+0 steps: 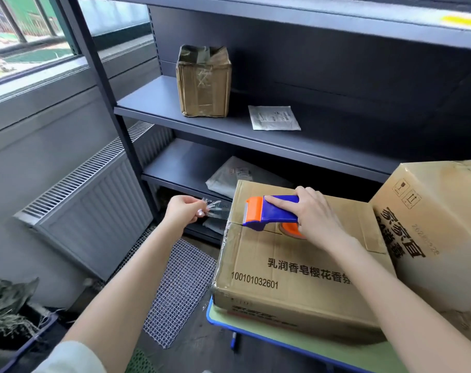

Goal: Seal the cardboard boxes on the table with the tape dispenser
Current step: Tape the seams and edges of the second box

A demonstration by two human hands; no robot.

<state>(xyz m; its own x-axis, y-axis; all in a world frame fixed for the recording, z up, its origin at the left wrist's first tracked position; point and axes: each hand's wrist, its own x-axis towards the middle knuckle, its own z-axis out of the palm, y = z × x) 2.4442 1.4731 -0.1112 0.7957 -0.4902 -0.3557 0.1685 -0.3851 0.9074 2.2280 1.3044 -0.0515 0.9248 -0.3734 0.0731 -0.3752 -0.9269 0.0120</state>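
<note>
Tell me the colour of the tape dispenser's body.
Blue, with an orange cutter end; tape dispenser shows in the head view.

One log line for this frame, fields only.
phase: taping | right hand: holds tape dispenser on cardboard box | left hand: pinches clear tape end past box edge

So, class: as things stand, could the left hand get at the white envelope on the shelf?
Probably not yet: the left hand is pinching the clear tape, though nothing blocks the way to the white envelope.

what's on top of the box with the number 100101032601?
The blue-and-orange tape dispenser, held down by the right hand. The hand hides most of its tape roll. Box contents unseen.
</note>
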